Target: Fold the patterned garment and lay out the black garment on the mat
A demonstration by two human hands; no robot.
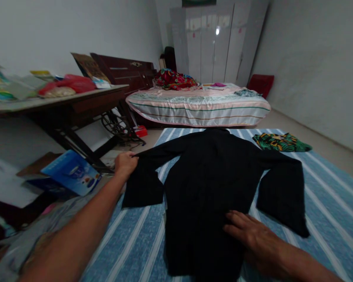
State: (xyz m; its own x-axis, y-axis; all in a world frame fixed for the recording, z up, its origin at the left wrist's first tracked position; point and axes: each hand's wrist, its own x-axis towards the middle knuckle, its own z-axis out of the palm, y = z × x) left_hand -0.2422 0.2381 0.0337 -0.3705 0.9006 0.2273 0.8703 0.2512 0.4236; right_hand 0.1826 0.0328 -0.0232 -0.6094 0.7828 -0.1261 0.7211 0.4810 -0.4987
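Note:
A black long-sleeved shirt (208, 184) lies spread out on a blue-and-white striped sheet (329, 203), its collar end away from me and both sleeves out to the sides. My left hand (126, 162) is closed on the edge of the left sleeve, near the bend of that sleeve. Lower on the shirt, at the right of its body, my right hand (250, 231) rests with fingers stretched out on the cloth. The right sleeve (282, 192) lies bent down on the sheet, touched by neither hand.
A folded green-and-yellow patterned cloth (282, 141) lies at the far right of the sheet. Beyond stands a bed (200, 109) with a red floral blanket (176, 79). To the left are a cluttered sewing table (106, 92) and a blue box (73, 172).

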